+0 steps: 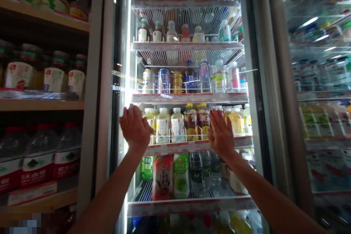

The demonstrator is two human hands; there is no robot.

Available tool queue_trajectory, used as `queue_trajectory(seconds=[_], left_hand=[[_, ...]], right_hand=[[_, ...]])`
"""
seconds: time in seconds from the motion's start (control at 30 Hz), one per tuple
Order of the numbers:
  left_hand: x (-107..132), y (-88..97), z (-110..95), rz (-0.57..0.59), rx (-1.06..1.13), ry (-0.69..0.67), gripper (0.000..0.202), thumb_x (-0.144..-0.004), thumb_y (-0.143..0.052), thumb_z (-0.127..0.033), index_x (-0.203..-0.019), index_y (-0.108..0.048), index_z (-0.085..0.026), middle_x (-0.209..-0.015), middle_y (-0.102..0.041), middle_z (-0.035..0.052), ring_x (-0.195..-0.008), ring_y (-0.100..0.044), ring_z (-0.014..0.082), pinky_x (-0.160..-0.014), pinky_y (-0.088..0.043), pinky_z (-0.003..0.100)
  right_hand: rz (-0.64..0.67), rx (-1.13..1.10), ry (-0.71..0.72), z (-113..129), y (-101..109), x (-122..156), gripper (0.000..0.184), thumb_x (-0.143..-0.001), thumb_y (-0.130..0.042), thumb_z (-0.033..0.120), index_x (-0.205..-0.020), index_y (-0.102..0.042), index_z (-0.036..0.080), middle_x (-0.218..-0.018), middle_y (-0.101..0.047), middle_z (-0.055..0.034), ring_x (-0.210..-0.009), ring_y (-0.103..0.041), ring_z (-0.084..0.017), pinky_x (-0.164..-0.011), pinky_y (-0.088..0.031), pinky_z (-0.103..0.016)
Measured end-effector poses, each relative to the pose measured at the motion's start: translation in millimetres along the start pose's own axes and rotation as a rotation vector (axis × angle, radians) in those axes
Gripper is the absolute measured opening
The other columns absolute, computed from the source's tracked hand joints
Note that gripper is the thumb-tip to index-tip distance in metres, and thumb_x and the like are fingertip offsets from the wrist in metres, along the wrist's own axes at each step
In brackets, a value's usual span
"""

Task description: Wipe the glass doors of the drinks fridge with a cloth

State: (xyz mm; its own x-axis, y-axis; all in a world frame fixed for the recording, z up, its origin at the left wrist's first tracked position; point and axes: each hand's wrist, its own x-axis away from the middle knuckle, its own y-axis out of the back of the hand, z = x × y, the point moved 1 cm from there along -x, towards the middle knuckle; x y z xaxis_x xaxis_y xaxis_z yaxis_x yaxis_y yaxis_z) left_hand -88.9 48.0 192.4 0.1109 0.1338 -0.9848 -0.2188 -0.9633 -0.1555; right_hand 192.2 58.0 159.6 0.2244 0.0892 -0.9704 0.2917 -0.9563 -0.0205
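Both my arms reach forward toward a lit drinks fridge. My left hand (136,128) is raised at the left side of a shelf of bottles, blurred and holding nothing, with its fingers pointing up. White-capped tea bottles (177,125) stand just right of it. My right hand (221,134) is also raised, fingers stretched out and holding nothing. It partly covers the row between brown bottles with yellow caps (191,121) and a pale yellow bottle (237,121). Reflections show on a glass door in front of the shelves; whether my palms touch the glass I cannot tell.
Upper fridge shelves hold cans (163,80) and more bottles. Below stand a red drink bottle (162,178), a green one (181,176) and clear water bottles (196,172). A wooden rack (44,105) with jars is on the left. Another glass-fronted fridge (326,97) stands right.
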Motion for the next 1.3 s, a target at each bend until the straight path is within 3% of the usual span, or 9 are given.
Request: queue_trajectory(seconds=[0.17,0.37,0.53,0.6,0.73,0.8,1.0,1.2,1.3], left_hand=[[1,-8.5,-31,0.214,0.085,-0.406,0.047,-0.091,-0.035,-0.028,-0.136,-0.04,-0.016,-0.139,-0.046,0.0095,-0.136,-0.03,0.0222,-0.114,-0.021,0.043],[-19,4.5,7,0.018,0.009,0.102,0.054,-0.09,-0.033,-0.031,-0.136,-0.037,-0.004,-0.143,-0.036,0.0213,-0.139,-0.02,0.0328,-0.111,-0.018,0.055],[-1,-11.1,-42,0.152,0.091,-0.269,0.047,-0.09,-0.034,-0.025,-0.135,-0.041,-0.012,-0.14,-0.044,0.0123,-0.136,-0.029,0.0262,-0.112,-0.022,0.047],[5,-8.7,-36,0.168,0.082,-0.369,0.045,-0.091,-0.034,-0.024,-0.133,-0.043,-0.013,-0.138,-0.047,0.0115,-0.135,-0.033,0.0249,-0.112,-0.024,0.045],[-2,7.0,17,-0.039,-0.035,-0.025,0.046,-0.091,-0.034,-0.026,-0.13,-0.045,-0.006,-0.136,-0.047,0.02,-0.133,-0.033,0.031,-0.107,-0.028,0.052],[-3,7.9,22,-0.107,-0.064,0.108,0.048,-0.09,-0.035,-0.026,-0.13,-0.043,-0.002,-0.136,-0.044,0.024,-0.133,-0.032,0.0339,-0.106,-0.028,0.055],[10,-8.5,-21,0.09,0.08,-0.352,0.046,-0.09,-0.036,-0.022,-0.134,-0.042,-0.01,-0.135,-0.049,0.0159,-0.134,-0.034,0.0255,-0.11,-0.026,0.046],[-2,-4.5,2,-0.095,-0.022,-0.012,0.049,-0.091,-0.034,-0.026,-0.135,-0.039,-0.006,-0.138,-0.044,0.0212,-0.136,-0.028,0.0306,-0.109,-0.025,0.053],[8,-13.0,-34,-0.014,0.016,-0.255,0.049,-0.09,-0.034,-0.022,-0.138,-0.036,-0.009,-0.138,-0.045,0.0169,-0.136,-0.028,0.0272,-0.109,-0.027,0.049]], right_hand=[[0.002,-0.003,0.019,-1,1,0,0.066,-0.09,-0.038,0.026,-0.148,-0.005,0.023,-0.148,-0.033,-0.0077,-0.139,-0.026,-0.023,-0.111,-0.022,-0.048],[-0.007,0.032,-0.016,2,2,0,0.066,-0.091,-0.038,0.025,-0.148,-0.005,0.023,-0.146,-0.037,-0.0088,-0.139,-0.026,-0.023,-0.111,-0.022,-0.049],[-0.02,0.046,-0.008,2,1,0,0.064,-0.091,-0.038,0.025,-0.148,-0.008,0.022,-0.143,-0.041,-0.0099,-0.138,-0.028,-0.023,-0.11,-0.023,-0.048],[-0.023,0.043,-0.007,1,1,1,0.064,-0.091,-0.039,0.026,-0.148,-0.009,0.022,-0.143,-0.041,-0.0094,-0.138,-0.029,-0.023,-0.11,-0.023,-0.048],[-0.024,0.031,-0.027,3,1,4,0.065,-0.091,-0.038,0.025,-0.148,-0.008,0.022,-0.146,-0.038,-0.0086,-0.138,-0.027,-0.023,-0.111,-0.022,-0.048],[-0.023,0.03,-0.04,4,0,5,0.065,-0.091,-0.038,0.025,-0.148,-0.007,0.022,-0.146,-0.037,-0.0085,-0.139,-0.026,-0.023,-0.112,-0.022,-0.049],[-0.032,0.02,-0.023,2,0,5,0.064,-0.091,-0.039,0.025,-0.148,-0.01,0.023,-0.145,-0.039,-0.0086,-0.137,-0.029,-0.023,-0.112,-0.022,-0.047],[-0.046,0.02,-0.027,2,-1,5,0.063,-0.09,-0.039,0.025,-0.147,-0.011,0.021,-0.145,-0.039,-0.0095,-0.138,-0.028,-0.023,-0.111,-0.021,-0.048],[-0.05,0.011,-0.018,1,-1,6,0.063,-0.09,-0.04,0.025,-0.147,-0.014,0.021,-0.145,-0.039,-0.01,-0.138,-0.028,-0.022,-0.111,-0.021,-0.048]])
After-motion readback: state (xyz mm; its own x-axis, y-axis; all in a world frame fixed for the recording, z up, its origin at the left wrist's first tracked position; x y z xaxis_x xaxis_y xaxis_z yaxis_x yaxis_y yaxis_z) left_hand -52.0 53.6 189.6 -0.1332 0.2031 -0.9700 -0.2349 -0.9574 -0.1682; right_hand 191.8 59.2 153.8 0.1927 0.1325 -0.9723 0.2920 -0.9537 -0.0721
